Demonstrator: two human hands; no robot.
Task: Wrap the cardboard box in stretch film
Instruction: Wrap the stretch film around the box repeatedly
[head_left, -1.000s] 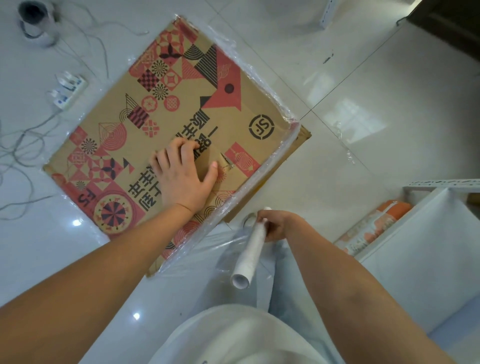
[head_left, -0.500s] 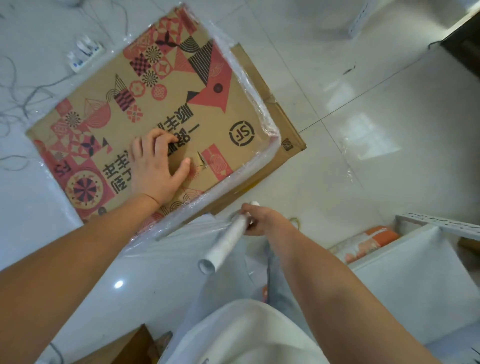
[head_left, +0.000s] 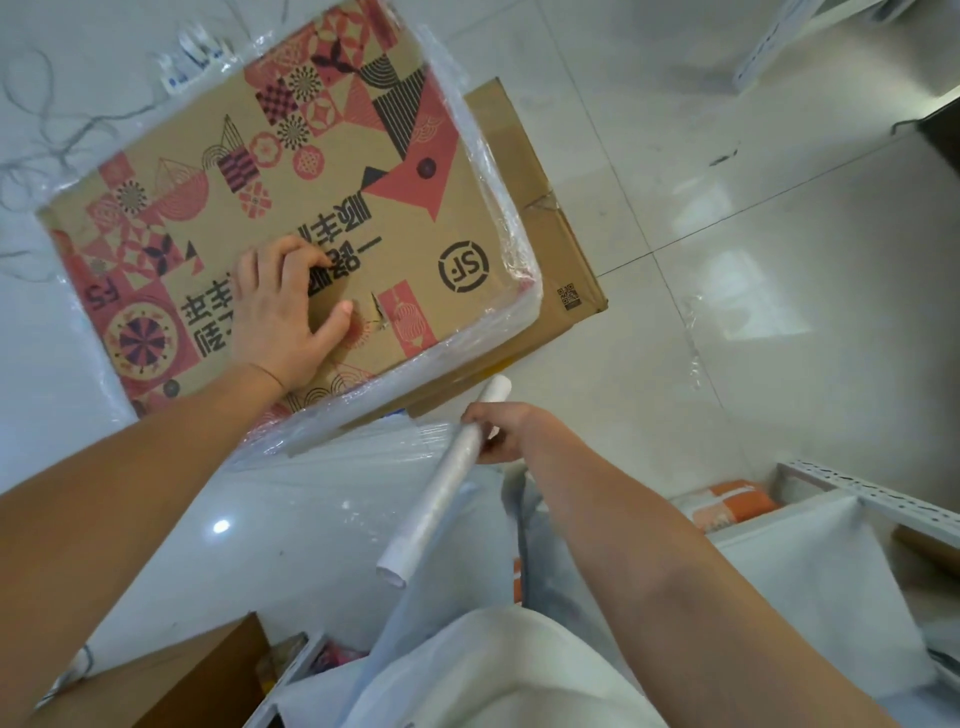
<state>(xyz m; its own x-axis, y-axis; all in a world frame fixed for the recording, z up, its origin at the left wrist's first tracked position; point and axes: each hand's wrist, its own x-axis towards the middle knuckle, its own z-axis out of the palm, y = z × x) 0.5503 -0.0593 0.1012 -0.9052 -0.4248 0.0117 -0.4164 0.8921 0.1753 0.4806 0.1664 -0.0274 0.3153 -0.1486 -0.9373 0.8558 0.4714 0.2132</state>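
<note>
A: Status on the cardboard box (head_left: 332, 171)?

B: Flattened SF-printed carton, lying on the tiled floor (head_left: 753, 322), printed face up. Stretch film (head_left: 498, 171) already bunched along the right edge and round the near right corner; also crinkled film along the near edge and poking out at the far-left side. So at least one band is on, imo. Printed top face looks mostly bare, no film sheen over the middle.

A: Hands?

B: Left hand (head_left: 283, 317) resting on the middle of the top face, fingers curled under at the knuckles, thumb out flat, nothing held. Reads as pinning the box down. Right hand (head_left: 501, 431) grips the film roll (head_left: 441, 483) near its far end, fingers wrapped round the core. A taut sheet runs from the roll to the near edge of the box.

A: So how far?

B: Early-mid, I'd guess. Edges banded, top face and far side left to cover. Underside: can't tell. Film not cut yet.

A: Anything else around?

B: Plain brown cardboard sheet (head_left: 550, 218) sticking out from under the box on the right side. Power strip (head_left: 195, 57) and loose cables (head_left: 47, 130) at far left. White metal shelf frame (head_left: 872, 493) near right, orange package (head_left: 732, 506) beside it.
</note>
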